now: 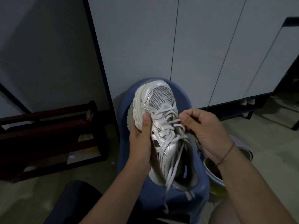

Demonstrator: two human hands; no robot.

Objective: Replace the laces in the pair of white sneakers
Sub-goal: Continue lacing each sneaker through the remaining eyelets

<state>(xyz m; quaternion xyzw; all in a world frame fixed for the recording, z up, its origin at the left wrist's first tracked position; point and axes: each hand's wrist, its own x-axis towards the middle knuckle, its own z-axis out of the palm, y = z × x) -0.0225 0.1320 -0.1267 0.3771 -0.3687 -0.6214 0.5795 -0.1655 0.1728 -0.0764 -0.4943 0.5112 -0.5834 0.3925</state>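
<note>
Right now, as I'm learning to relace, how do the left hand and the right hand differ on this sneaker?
The left hand grips the white sneaker by its side, thumb flat on the upper; the right hand pinches a lace. The right hand's wrist wears a thin red string; the left hand's shows none. Both are bare and on the same sneaker.

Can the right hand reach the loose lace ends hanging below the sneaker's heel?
Probably yes: the lace ends dangle uncovered, though the right hand must first release the lace crossing it pinches.
</note>
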